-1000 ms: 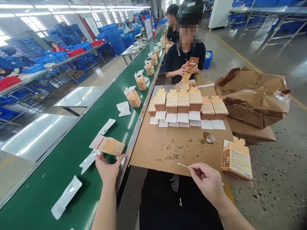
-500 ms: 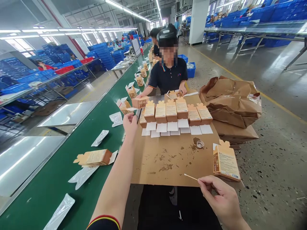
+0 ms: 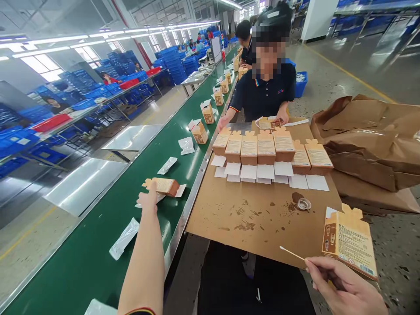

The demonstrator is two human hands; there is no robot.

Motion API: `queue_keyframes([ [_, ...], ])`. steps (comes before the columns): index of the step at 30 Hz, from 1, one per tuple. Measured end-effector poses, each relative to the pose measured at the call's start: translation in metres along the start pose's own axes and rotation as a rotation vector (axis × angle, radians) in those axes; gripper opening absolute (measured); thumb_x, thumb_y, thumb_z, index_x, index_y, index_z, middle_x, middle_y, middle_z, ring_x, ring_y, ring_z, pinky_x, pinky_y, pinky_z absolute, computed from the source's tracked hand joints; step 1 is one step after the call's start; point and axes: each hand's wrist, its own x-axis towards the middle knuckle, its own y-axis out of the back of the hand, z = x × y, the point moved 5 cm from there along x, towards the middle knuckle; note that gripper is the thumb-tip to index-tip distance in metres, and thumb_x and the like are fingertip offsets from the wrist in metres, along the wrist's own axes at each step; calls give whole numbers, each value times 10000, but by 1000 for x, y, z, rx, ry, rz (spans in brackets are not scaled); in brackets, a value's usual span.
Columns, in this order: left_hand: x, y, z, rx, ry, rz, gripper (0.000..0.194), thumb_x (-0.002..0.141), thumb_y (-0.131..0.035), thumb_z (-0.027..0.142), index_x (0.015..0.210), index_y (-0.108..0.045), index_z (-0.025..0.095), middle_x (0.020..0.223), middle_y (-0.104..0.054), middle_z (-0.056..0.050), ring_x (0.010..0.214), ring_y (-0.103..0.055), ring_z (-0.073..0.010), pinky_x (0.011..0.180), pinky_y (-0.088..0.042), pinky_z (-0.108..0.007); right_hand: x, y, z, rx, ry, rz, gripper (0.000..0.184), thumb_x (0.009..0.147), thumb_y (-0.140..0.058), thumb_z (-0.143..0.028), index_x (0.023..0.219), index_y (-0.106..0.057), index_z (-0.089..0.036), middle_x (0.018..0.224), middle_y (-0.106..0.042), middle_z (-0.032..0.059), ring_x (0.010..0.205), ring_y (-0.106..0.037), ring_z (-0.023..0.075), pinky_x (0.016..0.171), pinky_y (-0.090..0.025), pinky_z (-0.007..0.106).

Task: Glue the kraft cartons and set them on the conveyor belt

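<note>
Left hand (image 3: 148,200) is out at about 11 o'clock, over the green belt (image 3: 82,262), fingers loosely spread at the scalloped flap end of a carton (image 3: 167,187). Can't tell if I'm actually touching it. The carton's lying on its side, scalloped flaps toward 9 o'clock, white flap toward 3, with a clear packet (image 3: 160,199) partly under it. Another packet (image 3: 124,238) sits nearer me, and two more lie past the carton, then a line of open-topped cartons runs away toward 12.

Right hand (image 3: 344,284) is down at 2 o'clock, thumb and fingertips closed in a pinch on one end of a cotton swab (image 3: 292,253). The free tip points to 10 o'clock, over the near edge of the cardboard sheet (image 3: 213,210). Just past that hand there's a lone carton (image 3: 349,245), printed panel up.

Between 12 and 1 I've got a row of cartons (image 3: 265,148) with white flaps hanging toward me. A small clear cup (image 3: 304,204) sits between 1 and 2, beside brown stains. Beyond the row a co-worker (image 3: 269,94) has one hand by the belt edge and the other at a carton lying on the sheet. Crumpled brown paper (image 3: 367,144) is further out, between 1 and 2.
</note>
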Motion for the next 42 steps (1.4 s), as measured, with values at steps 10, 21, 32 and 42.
queue_keyframes([
  [10, -39, -67, -9, -221, -140, -295, 1247, 696, -1031, 496, 1664, -265, 316, 1516, -688, -190, 1252, -818, -322, 1176, -637, -568, -14, -10, 0, 30, 3, -25, 190, 833, -912, -636, 794, -921, -450, 660, -791, 89, 479, -732, 294, 487, -693, 412],
  [21, -56, -77, -10, -189, -333, -444, 994, 547, -1132, 533, 1354, -640, 225, 1360, -791, -164, 1322, -797, -397, 1219, -626, -608, -21, -2, -20, -77, -18, 9, 271, 866, -915, -629, 797, -905, -367, 679, -807, 49, 524, -746, 256, 556, -692, 374],
  [32, -22, -50, -44, -198, -323, -265, 1072, 597, -1122, 448, 1486, -558, 239, 1497, -741, -181, 1477, -729, -394, 1272, -591, -573, -17, -11, -23, -104, 117, 25, 224, 902, -872, -547, 793, -892, -353, 652, -795, -9, 484, -717, 211, 568, -696, 312],
  [42, -44, -57, -19, -142, -129, -89, 1211, 613, -1126, 339, 1628, -474, 229, 1577, -673, -224, 1586, -640, -442, 1384, -467, -675, -8, -21, -32, 26, 232, 28, 139, 918, -861, -462, 790, -879, -413, 636, -798, 0, 455, -740, 243, 491, -692, 309],
])
